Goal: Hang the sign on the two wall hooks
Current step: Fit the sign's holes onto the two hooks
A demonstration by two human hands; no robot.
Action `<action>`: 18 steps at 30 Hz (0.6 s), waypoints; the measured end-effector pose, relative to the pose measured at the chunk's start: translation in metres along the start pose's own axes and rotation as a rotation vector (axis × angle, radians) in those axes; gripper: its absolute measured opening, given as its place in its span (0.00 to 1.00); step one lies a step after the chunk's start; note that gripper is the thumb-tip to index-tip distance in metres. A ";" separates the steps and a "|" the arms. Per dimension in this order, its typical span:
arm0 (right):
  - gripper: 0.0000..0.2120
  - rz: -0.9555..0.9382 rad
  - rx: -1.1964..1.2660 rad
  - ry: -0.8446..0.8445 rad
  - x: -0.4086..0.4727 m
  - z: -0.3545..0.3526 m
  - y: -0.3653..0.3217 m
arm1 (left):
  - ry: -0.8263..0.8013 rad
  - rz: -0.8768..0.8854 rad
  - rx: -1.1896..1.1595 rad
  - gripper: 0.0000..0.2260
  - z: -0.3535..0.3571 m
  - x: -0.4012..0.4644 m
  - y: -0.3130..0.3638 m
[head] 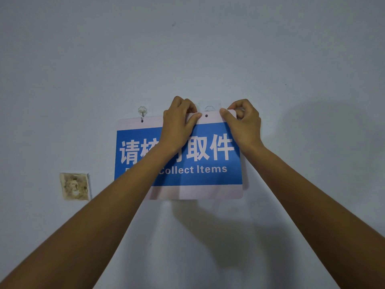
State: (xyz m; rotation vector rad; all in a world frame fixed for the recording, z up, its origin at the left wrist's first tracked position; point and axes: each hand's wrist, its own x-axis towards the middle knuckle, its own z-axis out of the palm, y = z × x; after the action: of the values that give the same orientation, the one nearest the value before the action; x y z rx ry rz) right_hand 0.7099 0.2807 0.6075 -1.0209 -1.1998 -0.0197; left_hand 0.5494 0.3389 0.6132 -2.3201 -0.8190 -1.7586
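Note:
A blue and white sign [208, 176] reading "Collect Items" lies against the pale wall. Its left hole sits on the left clear hook [142, 112]. The right hole [206, 115] is just below the right clear adhesive hook [209, 107], off the hook. My left hand [179, 122] pinches the sign's top edge just left of that hole. On the other side of the hole, my right hand [241, 119] pinches the top right corner. Both forearms cover part of the sign's lettering.
A stained old switch plate [75, 186] is set in the wall at lower left of the sign. The wall around is plain, with small dark marks above [173, 24].

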 end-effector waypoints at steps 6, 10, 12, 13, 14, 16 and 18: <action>0.13 0.013 0.028 0.007 -0.003 -0.001 0.000 | -0.010 -0.001 -0.012 0.07 -0.001 -0.001 0.003; 0.13 0.014 0.027 0.007 -0.003 -0.001 0.001 | -0.012 0.001 -0.019 0.08 -0.001 -0.001 0.003; 0.13 0.010 0.026 0.008 -0.003 -0.001 0.001 | -0.009 0.003 -0.019 0.08 -0.001 -0.002 0.003; 0.13 0.006 0.027 0.009 -0.004 -0.001 0.000 | -0.007 0.003 -0.021 0.08 -0.001 -0.002 0.003; 0.13 0.003 0.026 0.010 -0.004 -0.001 0.000 | -0.006 0.000 -0.023 0.08 -0.001 -0.002 0.003; 0.13 -0.007 0.013 0.010 -0.004 -0.001 0.000 | -0.006 -0.003 -0.022 0.08 -0.001 -0.002 0.002; 0.13 -0.005 0.000 0.010 -0.004 0.000 0.000 | -0.012 -0.006 -0.020 0.07 -0.001 -0.002 0.002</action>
State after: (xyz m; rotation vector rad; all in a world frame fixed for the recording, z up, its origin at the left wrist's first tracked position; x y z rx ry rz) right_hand 0.7084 0.2789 0.6039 -1.0168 -1.1938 -0.0287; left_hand 0.5489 0.3362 0.6118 -2.3454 -0.8153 -1.7656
